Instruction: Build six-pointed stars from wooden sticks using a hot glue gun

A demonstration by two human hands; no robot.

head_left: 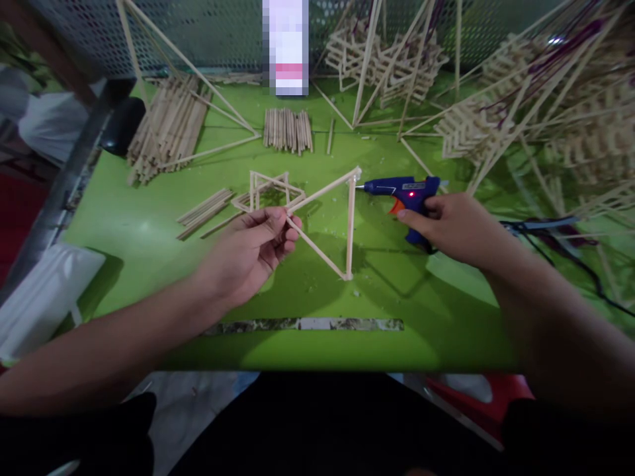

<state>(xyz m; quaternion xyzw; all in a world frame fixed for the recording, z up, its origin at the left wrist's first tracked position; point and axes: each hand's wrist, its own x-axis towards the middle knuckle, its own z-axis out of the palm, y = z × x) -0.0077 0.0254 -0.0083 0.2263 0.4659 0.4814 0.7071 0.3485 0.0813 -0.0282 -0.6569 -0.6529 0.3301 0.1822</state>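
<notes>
Fingers work above a green table point(297, 358): those of the left hand point(248, 254) pinch tightly on one corner of a stick triangle point(350, 228), which sits between the hands; those of the right hand point(449, 225) curl around a blue glue gun point(407, 190), one tip by the orange trigger point(397, 206). Steadying the triangle seems key; the nozzle point(360, 188), just beside the far corner, probably wants careful aim, and the whitish glue point(356, 176) sparing.

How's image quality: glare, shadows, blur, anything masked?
Head view: soft glare on the green tabletop, left side; head view: shadows right of the triangular stick frame, which looks fairly sharp; head view: far-right stacked stick frames dim and smeared; head view: pixelation masks a bright upright rectangle, top centre.
</notes>
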